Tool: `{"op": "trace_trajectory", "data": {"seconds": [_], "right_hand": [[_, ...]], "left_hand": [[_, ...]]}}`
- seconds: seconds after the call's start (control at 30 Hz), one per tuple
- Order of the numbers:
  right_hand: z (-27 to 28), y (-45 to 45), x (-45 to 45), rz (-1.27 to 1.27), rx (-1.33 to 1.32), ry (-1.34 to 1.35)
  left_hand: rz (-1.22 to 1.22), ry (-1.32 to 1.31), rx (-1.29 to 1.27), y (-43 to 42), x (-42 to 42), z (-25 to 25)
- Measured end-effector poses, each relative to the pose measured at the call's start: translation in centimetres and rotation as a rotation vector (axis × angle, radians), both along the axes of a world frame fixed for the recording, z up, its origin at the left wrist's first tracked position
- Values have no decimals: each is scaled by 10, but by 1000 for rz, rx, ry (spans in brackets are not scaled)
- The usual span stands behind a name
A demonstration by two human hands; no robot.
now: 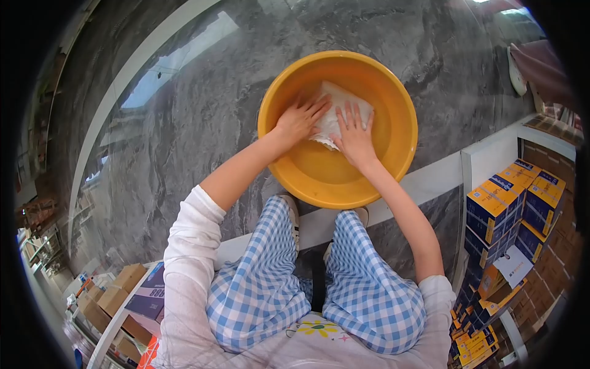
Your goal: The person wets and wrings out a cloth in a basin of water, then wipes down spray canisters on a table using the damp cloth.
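Note:
A round yellow plastic basin [270, 111] stands on the floor in front of my feet. Inside it lies a white cloth [335, 92], bunched and partly spread, that looks wet. My left hand [301, 120] rests on the cloth's left side with its fingers stretched out. On the right side, my right hand [355, 138] lies flat on the same cloth, fingers spread. Both palms face down, and neither hand grips the fabric. The parts of the cloth beneath my hands are hidden.
Grey marbled tiles [203, 117] surround the basin. Yellow-and-blue boxes [498, 197] are stacked on the right, and cardboard boxes [123, 286] stand at lower left. Another person's shoe [516, 71] is at the upper right. My checked knees [258, 295] flank the near side.

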State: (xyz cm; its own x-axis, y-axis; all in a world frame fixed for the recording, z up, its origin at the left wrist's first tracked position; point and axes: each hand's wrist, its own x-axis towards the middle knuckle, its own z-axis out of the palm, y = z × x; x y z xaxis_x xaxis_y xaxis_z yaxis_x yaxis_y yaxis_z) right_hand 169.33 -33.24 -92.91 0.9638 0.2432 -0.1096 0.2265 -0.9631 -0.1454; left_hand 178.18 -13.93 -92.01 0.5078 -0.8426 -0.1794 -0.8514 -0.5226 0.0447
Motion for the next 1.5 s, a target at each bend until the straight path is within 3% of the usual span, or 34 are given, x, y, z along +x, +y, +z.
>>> {"op": "trace_trajectory", "data": {"seconds": [0.53,0.93,1.5], "right_hand": [[-13,-6,-1,2,11,76],[-11,-7,2,49,-141,94],[-16,-8,5,48,-41,86]], "left_hand": [[-51,-44,95,-3,5,7],[-32,-47,230,-9,1,6],[6,14,273,-14,2,2]]}}
